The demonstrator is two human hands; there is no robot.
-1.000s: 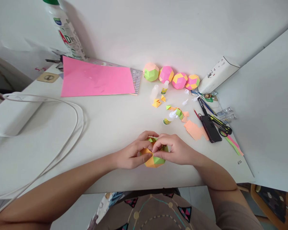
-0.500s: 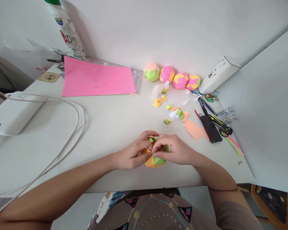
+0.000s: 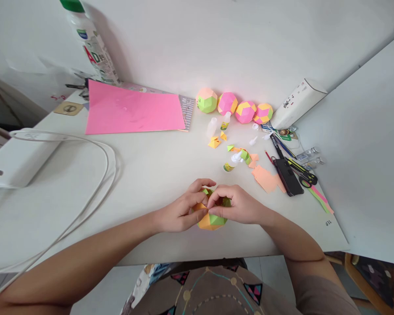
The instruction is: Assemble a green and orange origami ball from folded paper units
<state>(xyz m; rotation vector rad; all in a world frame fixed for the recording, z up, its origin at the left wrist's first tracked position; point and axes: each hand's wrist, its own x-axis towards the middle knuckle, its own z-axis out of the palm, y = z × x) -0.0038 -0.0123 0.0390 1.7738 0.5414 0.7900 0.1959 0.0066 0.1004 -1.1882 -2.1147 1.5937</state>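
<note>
Near the desk's front edge, a faceted paper ball in orange and green sits between my hands; an opening shows in its top. My left hand grips it from the left, thumb and index finger pinching the paper near the top. Opposite, my right hand pinches the rim of the same ball with thumb and index finger, close to the left fingertips. Parts of the ball are hidden behind my fingers. Just beyond stands a small glue bottle with a white nozzle, beside folded green and orange paper pieces.
Several finished paper balls line the wall. Pink paper lies at the back left, near a tall bottle. A white cable loops on the left. Peach paper, a black phone and scissors lie right.
Both hands stay on the paper ball in nearly the same pose. The right fingers have shifted very slightly, and the view has tilted a little.
</note>
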